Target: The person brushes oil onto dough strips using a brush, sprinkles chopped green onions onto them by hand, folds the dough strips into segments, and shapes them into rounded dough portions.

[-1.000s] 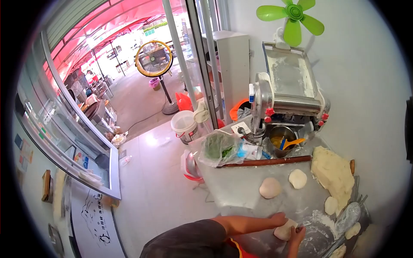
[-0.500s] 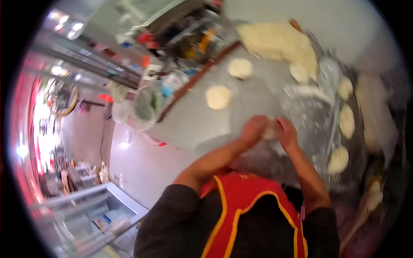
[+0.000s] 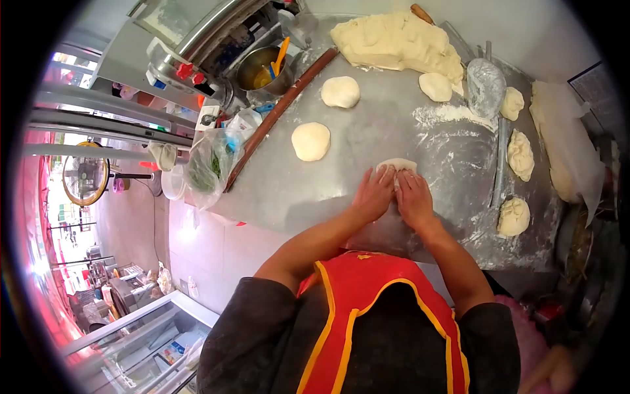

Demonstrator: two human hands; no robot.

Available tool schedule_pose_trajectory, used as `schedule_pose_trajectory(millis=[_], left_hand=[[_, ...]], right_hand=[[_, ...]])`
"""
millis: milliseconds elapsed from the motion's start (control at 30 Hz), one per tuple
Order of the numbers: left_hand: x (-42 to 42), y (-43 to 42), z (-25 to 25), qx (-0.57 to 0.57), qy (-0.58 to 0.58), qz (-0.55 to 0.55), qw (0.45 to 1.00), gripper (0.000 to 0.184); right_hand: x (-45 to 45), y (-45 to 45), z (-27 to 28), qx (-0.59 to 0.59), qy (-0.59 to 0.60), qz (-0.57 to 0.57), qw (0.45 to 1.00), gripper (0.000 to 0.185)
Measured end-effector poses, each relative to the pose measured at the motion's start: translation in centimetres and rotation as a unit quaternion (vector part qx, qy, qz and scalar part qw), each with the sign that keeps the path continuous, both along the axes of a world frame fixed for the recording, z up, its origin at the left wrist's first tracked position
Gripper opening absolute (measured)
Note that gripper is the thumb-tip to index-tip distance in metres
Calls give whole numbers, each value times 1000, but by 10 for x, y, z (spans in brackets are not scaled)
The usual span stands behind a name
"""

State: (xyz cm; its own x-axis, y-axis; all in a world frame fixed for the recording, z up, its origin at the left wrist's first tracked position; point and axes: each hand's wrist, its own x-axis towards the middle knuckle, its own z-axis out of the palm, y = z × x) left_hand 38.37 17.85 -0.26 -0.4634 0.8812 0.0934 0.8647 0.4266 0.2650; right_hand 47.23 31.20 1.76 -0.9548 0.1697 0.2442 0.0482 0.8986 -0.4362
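Both hands are side by side on a small piece of dough on the metal table. My left hand presses it from the left, my right hand from the right, with the fingers of both curled over it and partly hiding it. Beyond them to the left lie two round dough pieces, one nearer and one farther. A smaller round sits beside the large dough mass. White flour is smeared to the right of my hands.
A long brown rolling pin lies along the left side, by a bag of greens and a metal pot. Several dough lumps line the right edge, near a clear plastic bag. Part of another person's arm shows at lower right.
The view has swung toward the table and steadied. My hands have gone from holding the dough at its sides to lying over it with the fingers pointing away from me.
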Motion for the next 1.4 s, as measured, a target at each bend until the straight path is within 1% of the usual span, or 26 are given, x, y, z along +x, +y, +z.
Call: schedule_pose_trajectory(millis=[67, 100, 133, 167, 200, 233, 267, 300, 400, 467, 500, 600, 700, 800, 900, 1000, 1100, 1200, 1300, 1400], left_hand=[[-11, 0, 0, 24, -34, -24, 999, 35], [-18, 0, -2, 75, -80, 30, 993, 34], [-25, 0, -5, 125, -128, 85, 980, 33], [-31, 0, -2, 173, -176, 139, 959, 32], [-33, 2, 1, 175, -203, 174, 948, 29], [-37, 8, 5, 114, -257, 186, 941, 29], [-42, 17, 8, 53, -310, 196, 929, 29], [-46, 23, 12, -7, -360, 204, 910, 29], [-51, 29, 36, 8, -360, 134, 923, 26], [-45, 17, 66, 93, -216, 80, 969, 27], [-42, 8, 74, 134, -143, 52, 979, 27], [-44, -19, 40, 80, -54, -8, 995, 32], [-50, -18, 30, 137, -45, 15, 989, 40], [-60, 11, 12, 124, -23, 25, 992, 47], [-61, 19, -8, 59, -4, 59, 997, 51], [-58, 18, -2, 53, 9, 62, 997, 53], [-61, 20, 1, 37, 8, 70, 997, 54], [-63, 22, 2, 31, 12, 68, 997, 56], [-62, 23, 5, 18, 10, 72, 997, 58], [-60, 25, 5, -29, 4, 76, 997, 61]], right_hand=[[1, 9, 4, -53, -20, 19, 998, 35], [7, 10, 6, -123, -16, -44, 991, 33], [17, 6, 26, -193, -15, -105, 976, 32], [27, 1, 36, -261, -15, -166, 951, 31], [42, 4, -9, -411, -20, -235, 881, 34], [41, 1, -17, -542, -33, -279, 792, 36], [38, -1, -19, -658, -43, -316, 683, 39], [35, -2, -21, -755, -50, -344, 556, 41], [14, -19, -16, -820, 21, -306, 483, 47], [3, -21, -3, -857, 48, -274, 435, 46], [-1, -20, 2, -873, 61, -258, 409, 46], [-7, -3, -3, -849, 27, -296, 437, 49], [-5, 2, 4, -823, -10, -324, 467, 49], [-8, 6, -11, -801, -15, -319, 507, 55], [-26, 4, -17, -766, -28, -310, 562, 58], [-47, -12, -34, -795, -28, -321, 514, 63], [-74, -25, -21, -801, -34, -378, 463, 63], [-77, -16, -25, -803, -75, -361, 469, 67], [-76, 22, -6, -779, -196, -273, 530, 67], [-93, 54, -16, -685, -78, -302, 658, 69]])
